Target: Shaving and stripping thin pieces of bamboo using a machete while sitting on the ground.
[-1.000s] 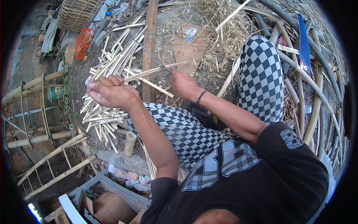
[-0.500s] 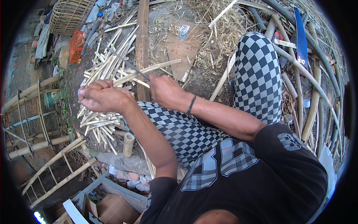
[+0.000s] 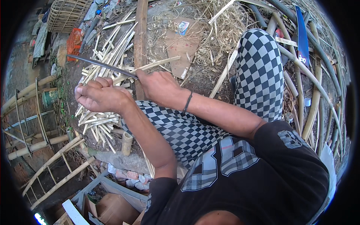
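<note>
My right hand is closed around the handle end of a long, dark-bladed knife. Its blade slants up and to the left, above my other hand, with the tip near an orange crate. My left hand is a closed fist around the near end of a pale bamboo strip. That strip runs up and to the right, passing by the knife and over a wooden plank; its gripped end is hidden by my fingers. Beneath and beyond the left hand lies a loose heap of split bamboo strips.
Curly bamboo shavings and a brown board lie ahead of me. To the right are bamboo poles and a blue-bladed saw. A short bamboo tube, an orange crate and a woven basket are at left.
The knife blade has swung to a flatter angle, its tip now farther left and lower. My right hand has moved slightly left and up; the left still grips the strip.
</note>
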### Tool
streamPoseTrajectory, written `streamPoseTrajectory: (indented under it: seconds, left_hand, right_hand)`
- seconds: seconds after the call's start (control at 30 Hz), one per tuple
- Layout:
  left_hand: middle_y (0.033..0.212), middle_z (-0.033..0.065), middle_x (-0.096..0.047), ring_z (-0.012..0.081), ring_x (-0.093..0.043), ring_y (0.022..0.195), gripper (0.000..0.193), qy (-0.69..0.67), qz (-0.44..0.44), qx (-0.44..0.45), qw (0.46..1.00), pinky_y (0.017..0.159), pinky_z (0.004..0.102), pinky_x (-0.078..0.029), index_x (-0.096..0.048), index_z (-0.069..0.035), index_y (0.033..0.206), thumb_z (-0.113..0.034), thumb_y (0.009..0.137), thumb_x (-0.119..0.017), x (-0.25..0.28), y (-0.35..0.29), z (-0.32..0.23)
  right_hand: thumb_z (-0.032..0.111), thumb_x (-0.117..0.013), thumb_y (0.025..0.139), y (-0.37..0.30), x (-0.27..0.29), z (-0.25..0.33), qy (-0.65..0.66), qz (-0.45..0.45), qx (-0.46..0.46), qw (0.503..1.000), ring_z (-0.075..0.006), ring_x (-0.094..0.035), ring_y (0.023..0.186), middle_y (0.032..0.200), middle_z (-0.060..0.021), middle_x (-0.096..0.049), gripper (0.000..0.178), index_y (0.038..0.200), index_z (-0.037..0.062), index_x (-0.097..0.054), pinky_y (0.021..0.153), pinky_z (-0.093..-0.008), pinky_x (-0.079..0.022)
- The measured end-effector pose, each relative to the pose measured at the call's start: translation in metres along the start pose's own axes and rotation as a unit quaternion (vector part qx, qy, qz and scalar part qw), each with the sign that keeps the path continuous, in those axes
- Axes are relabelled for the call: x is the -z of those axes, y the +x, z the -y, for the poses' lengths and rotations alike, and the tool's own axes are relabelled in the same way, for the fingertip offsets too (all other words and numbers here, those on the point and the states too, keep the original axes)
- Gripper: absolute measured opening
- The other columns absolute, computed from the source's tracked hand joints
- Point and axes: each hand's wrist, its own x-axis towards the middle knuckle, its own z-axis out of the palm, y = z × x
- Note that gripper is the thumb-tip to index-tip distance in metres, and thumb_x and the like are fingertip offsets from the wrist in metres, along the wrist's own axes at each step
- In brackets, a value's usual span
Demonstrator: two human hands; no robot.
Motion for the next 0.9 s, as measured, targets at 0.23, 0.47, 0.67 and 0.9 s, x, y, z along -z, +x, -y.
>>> streamPoseTrajectory:
  seconds: [0.23,0.47,0.67,0.9]
  left_hand:
    - [0.049,-0.0047,-0.026,0.0057,-0.022,0.041,0.018,-0.038,0.036,0.032,0.998,0.039,0.0235,-0.021,-0.04,-0.007,0.099,-0.024,0.106,-0.042,-0.006,-0.003,0.004]
    - [0.049,-0.004,-0.028,0.0073,-0.023,0.042,0.02,0.0,0.012,-0.006,1.0,0.04,0.0236,-0.025,-0.04,-0.006,0.1,-0.025,0.106,-0.04,-0.004,0.007,0.003]
    - [0.05,-0.0046,-0.028,0.0064,-0.025,0.043,0.019,-0.001,-0.002,0.0,1.0,0.041,0.0227,-0.025,-0.042,-0.005,0.104,-0.024,0.106,-0.04,-0.004,0.012,0.005]
    - [0.055,-0.0061,-0.028,0.0054,-0.023,0.044,0.018,0.025,-0.057,0.025,0.998,0.041,0.0225,-0.024,-0.042,-0.007,0.098,-0.022,0.107,-0.037,0.019,0.027,0.02]
  right_hand:
    - [0.006,-0.054,0.084,-0.008,-0.039,-0.183,-0.074,0.004,-0.247,0.966,-0.0429,-0.069,0.089,0.087,-0.0313,-0.067,0.025,0.106,-0.005,-0.059,0.077,-0.0505,-0.055]
    - [0.013,-0.05,0.093,0.007,-0.018,-0.042,0.037,0.002,-0.101,0.994,-0.049,-0.064,0.073,0.072,-0.0289,-0.063,0.019,0.106,-0.0017,-0.052,0.07,-0.0565,-0.051]
    - [0.015,-0.053,0.094,-0.003,-0.056,-0.087,0.029,-0.039,-0.028,0.998,-0.0478,-0.064,0.07,0.069,-0.0274,-0.063,0.022,0.108,-0.0006,-0.049,0.067,-0.0569,-0.05]
    - [0.005,-0.05,0.087,0.001,-0.06,-0.082,-0.011,-0.005,-0.13,0.991,-0.0472,-0.065,0.069,0.069,-0.0276,-0.064,0.024,0.109,-0.0042,-0.048,0.066,-0.0553,-0.052]
